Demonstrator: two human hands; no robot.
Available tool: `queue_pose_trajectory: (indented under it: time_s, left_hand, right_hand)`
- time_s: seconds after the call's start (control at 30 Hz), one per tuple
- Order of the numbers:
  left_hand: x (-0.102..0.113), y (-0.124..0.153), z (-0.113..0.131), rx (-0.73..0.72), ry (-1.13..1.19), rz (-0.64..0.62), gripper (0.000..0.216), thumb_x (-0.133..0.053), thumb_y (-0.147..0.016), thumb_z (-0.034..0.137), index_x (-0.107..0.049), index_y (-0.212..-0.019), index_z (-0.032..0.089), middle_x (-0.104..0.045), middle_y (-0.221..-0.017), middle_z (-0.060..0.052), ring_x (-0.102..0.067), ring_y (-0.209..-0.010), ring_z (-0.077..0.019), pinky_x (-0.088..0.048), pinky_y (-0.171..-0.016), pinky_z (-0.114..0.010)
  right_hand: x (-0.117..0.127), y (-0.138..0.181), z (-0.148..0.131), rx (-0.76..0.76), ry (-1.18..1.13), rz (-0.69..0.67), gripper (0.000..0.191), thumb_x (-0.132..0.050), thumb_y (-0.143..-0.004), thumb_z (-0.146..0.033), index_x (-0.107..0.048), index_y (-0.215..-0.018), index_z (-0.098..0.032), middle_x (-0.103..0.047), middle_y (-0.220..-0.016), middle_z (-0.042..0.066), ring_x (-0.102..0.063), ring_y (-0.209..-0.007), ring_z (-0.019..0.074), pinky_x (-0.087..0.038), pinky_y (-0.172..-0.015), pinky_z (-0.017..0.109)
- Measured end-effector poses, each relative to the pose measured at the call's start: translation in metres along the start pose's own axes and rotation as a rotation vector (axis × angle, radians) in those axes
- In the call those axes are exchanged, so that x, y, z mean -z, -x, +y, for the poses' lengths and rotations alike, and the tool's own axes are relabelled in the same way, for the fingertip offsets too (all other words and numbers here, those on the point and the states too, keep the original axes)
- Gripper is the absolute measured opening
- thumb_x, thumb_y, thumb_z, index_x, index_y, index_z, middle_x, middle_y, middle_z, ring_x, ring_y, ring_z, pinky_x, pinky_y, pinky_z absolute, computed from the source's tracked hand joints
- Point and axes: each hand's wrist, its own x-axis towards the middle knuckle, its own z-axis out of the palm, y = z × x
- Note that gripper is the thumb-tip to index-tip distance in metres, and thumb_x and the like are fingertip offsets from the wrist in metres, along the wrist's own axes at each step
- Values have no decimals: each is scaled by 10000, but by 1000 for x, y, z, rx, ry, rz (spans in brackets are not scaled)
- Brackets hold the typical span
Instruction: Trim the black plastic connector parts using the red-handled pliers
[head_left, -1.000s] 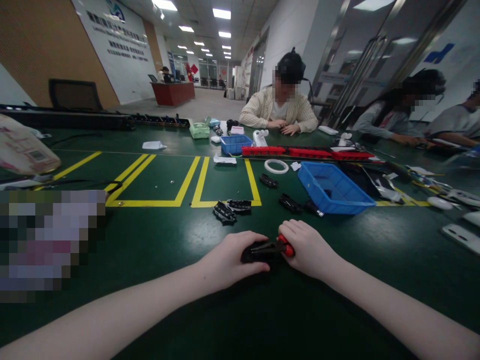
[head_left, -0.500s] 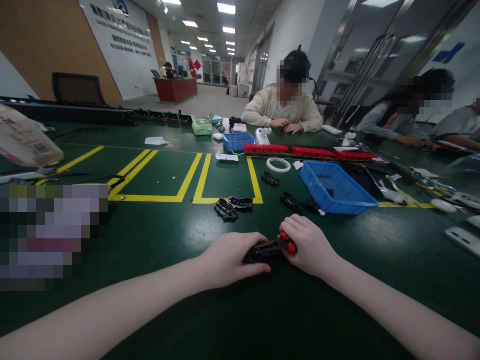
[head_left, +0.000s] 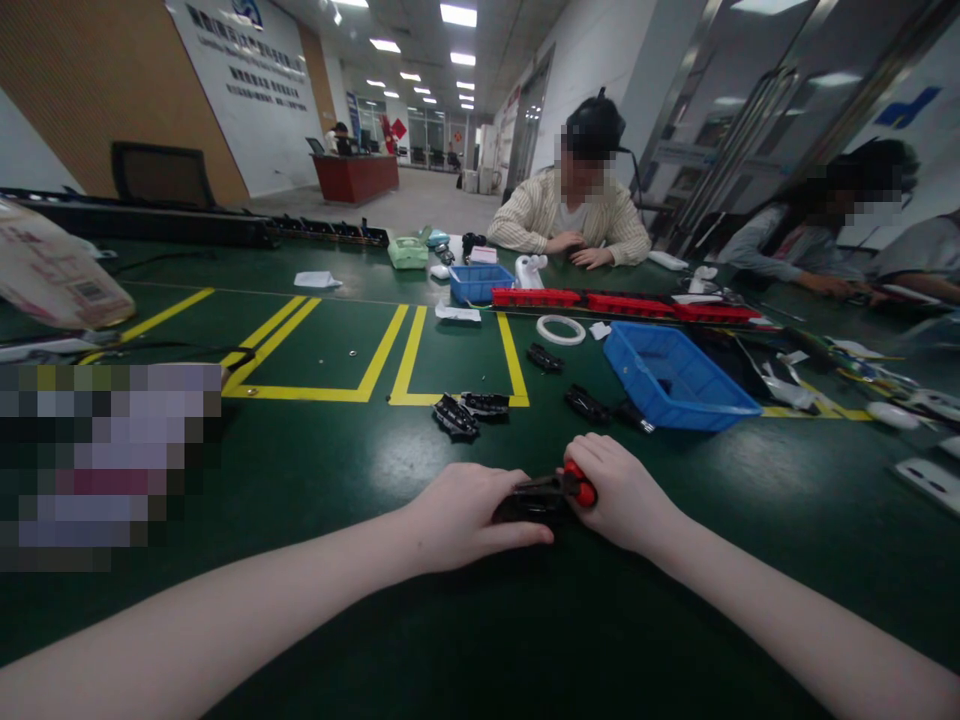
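Fingers closed, my right hand (head_left: 624, 490) grips red-handled pliers (head_left: 579, 484), whose dark jaws point left. My left hand (head_left: 472, 512) is wrapped round a glossy black plastic part (head_left: 525, 507), thumb along its near side. The jaws lie against the top of this part between my hands; exactly what they bite on is too dark to see. Farther up the table, two ribbed black pieces (head_left: 455, 416) lie together. Other black parts (head_left: 586, 403) rest nearer the blue bin.
A blue bin (head_left: 679, 385) stands to the right, with a white ring (head_left: 561, 330) beside it. Red strips (head_left: 622, 303) and a smaller blue bin (head_left: 480, 283) lie farther back. A person (head_left: 570, 215) sits opposite. Yellow tape (head_left: 315, 394) marks the green table.
The pliers' jaws now reach farther left over the black part, and my left thumb has shifted slightly right. The whole view has shifted a little.
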Motion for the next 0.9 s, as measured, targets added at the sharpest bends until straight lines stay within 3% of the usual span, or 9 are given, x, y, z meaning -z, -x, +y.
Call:
queue_pose_trajectory:
  time_s: [0.27,0.47,0.9]
  left_hand:
    - [-2,1,3,140,3,37,442,-561,-821,607,-578,-931,180,-656,-778,-5,-611,-664,-163,-395,-537,-239]
    - [-4,0,4,127,-215,47,522,-461,-831,684,-549,-769,173,-614,-686,-15,-551,-561,-159,-331,-480,-243]
    - [-5,-1,0,62,-330,56,463,-472,-862,627,-530,-762,178,-587,-631,6,-514,-514,-144,-271,-464,-227]
  right_hand:
    - [3,0,-2,16,-11,-29,101,-555,-709,-109,-491,-727,-184,-570,-741,57,-498,-693,189,-386,-642,299]
    - [4,-1,-3,25,-13,-62,122,-573,-685,-100,-495,-732,-181,-575,-760,57,-493,-699,187,-383,-640,295]
    - [3,-2,-2,30,-13,-72,141,-585,-682,-94,-486,-729,-184,-575,-751,46,-490,-683,177,-380,-623,286]
